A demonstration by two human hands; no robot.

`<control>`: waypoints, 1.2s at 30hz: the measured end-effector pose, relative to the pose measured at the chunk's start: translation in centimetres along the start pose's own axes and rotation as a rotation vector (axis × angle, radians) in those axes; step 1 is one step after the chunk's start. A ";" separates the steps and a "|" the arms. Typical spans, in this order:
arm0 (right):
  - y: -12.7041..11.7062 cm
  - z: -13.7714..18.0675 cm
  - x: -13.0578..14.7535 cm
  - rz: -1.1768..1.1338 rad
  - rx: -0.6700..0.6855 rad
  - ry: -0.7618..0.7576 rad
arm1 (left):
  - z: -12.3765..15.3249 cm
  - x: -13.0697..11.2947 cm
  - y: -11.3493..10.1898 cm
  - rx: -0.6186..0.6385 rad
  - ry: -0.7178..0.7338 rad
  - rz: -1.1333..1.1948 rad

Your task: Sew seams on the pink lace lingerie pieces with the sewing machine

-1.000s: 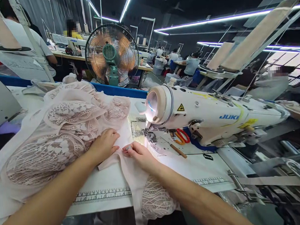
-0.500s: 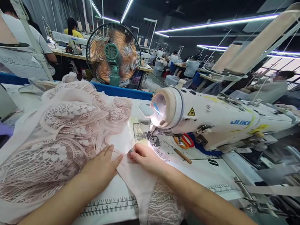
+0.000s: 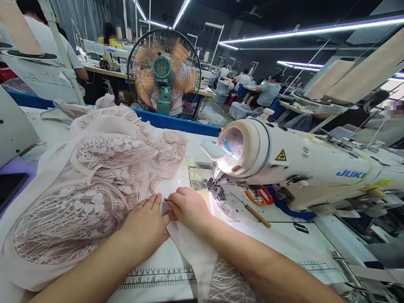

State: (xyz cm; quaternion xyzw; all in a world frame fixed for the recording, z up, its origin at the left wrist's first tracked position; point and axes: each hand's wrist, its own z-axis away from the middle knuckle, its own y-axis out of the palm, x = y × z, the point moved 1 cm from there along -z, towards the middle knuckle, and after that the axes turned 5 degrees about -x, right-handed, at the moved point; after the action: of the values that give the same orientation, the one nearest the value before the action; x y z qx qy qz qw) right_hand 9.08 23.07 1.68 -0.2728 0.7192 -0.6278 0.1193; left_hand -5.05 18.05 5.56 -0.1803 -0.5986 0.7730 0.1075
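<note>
A pale pink bra (image 3: 198,250) with a lace cup hangs over the table's front edge, its fabric running up to both hands. My left hand (image 3: 146,223) is closed on the edge of this fabric, fingers pointing at the other hand. Touching it, my right hand (image 3: 189,210) pinches the same edge with thumb and forefinger. A small greyish bit shows between the fingertips; I cannot make out what it is. Left of the hands lies a pile of pink lace bras (image 3: 87,201). Just beyond the right hand is the presser foot area of a white sewing machine (image 3: 316,164).
Orange-handled scissors (image 3: 257,197) and a wooden-handled tool (image 3: 256,215) lie under the machine arm. A measuring tape strip (image 3: 157,278) runs along the table front. Behind the blue table edge (image 3: 180,123) stands a fan (image 3: 163,73). Several people sit at machines farther back.
My right hand has moved left against my left hand, and the fingertips now meet at the fabric edge. The whole view has shifted, so surroundings appear farther right.
</note>
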 end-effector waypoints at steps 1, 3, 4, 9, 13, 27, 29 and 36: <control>0.0 0.0 0.0 0.008 -0.001 0.002 | 0.1 -0.1 -0.1 0.010 0.003 -0.012; -0.1 0.0 0.2 0.034 0.011 -0.003 | 0.2 -0.1 -0.1 0.039 0.006 -0.041; -0.2 0.0 0.3 0.050 0.020 -0.008 | 0.2 -0.1 -0.1 0.047 0.009 -0.051; -0.4 -0.1 0.6 0.091 0.029 -0.054 | 0.1 -0.2 -0.3 0.064 -0.001 -0.073; -0.8 -0.1 0.5 0.105 0.058 -0.089 | 0.0 -0.3 -0.4 0.064 -0.007 -0.070; -2.7 2.0 -0.8 0.179 0.142 -0.067 | 0.0 -0.6 -0.6 0.049 -0.012 -0.122; -2.6 1.9 -0.8 0.175 0.114 -0.065 | 0.0 -0.6 -0.7 0.056 -0.014 -0.126; -1.8 1.4 -0.5 0.172 0.096 -0.080 | 0.4 -0.7 -0.9 0.056 -0.018 -0.121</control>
State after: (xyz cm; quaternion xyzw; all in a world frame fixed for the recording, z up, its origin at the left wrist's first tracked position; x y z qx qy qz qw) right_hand 10.64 22.01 3.07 -0.2290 0.7038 -0.6375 0.2141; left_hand -4.60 17.70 6.64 -0.1338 -0.5876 0.7831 0.1534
